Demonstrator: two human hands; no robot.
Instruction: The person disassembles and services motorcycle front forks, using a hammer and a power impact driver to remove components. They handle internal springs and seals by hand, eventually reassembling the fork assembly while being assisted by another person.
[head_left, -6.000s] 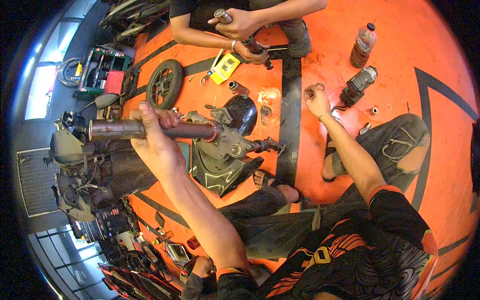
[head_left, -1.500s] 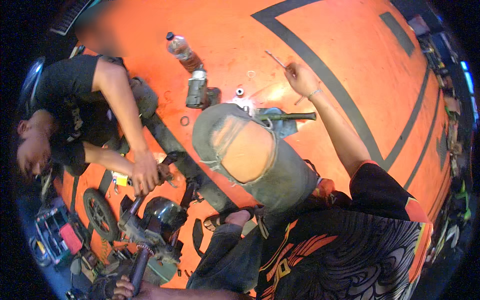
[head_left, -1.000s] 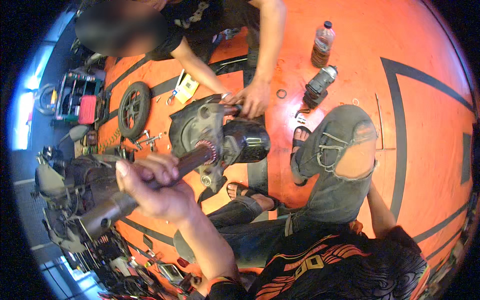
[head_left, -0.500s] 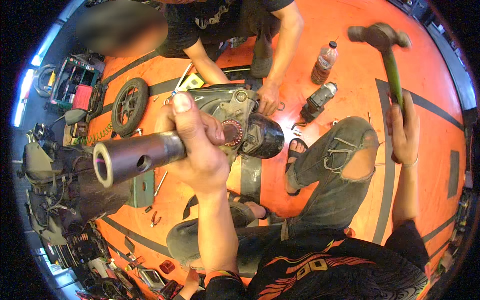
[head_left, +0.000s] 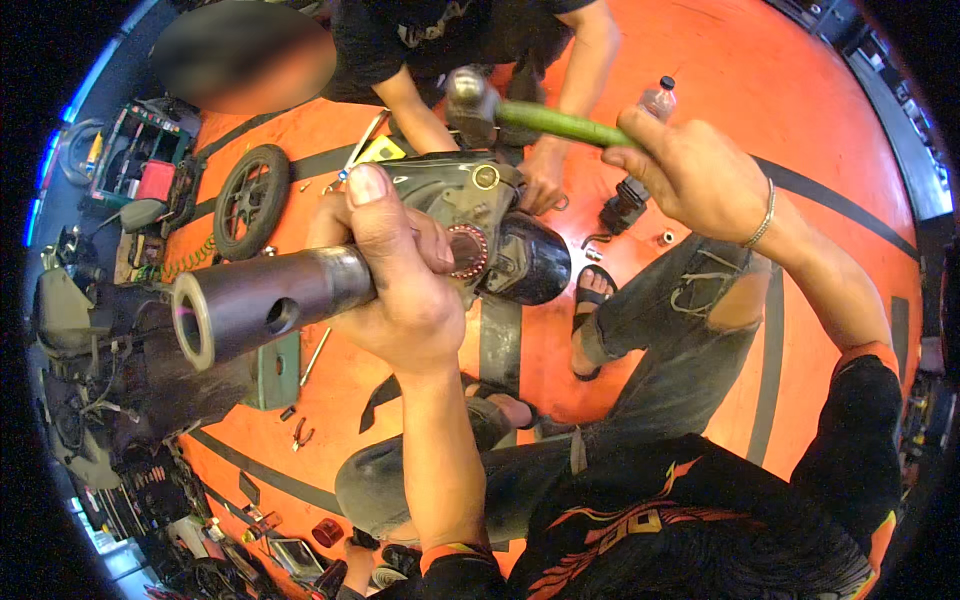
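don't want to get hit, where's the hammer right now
The hammer is at upper centre of the head view, gripped in the person's right hand, its green handle crossing in front of the co-worker's forearm.

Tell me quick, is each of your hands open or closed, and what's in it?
Left hand: closed around the metal pipe.
Right hand: closed on the hammer by its green handle.
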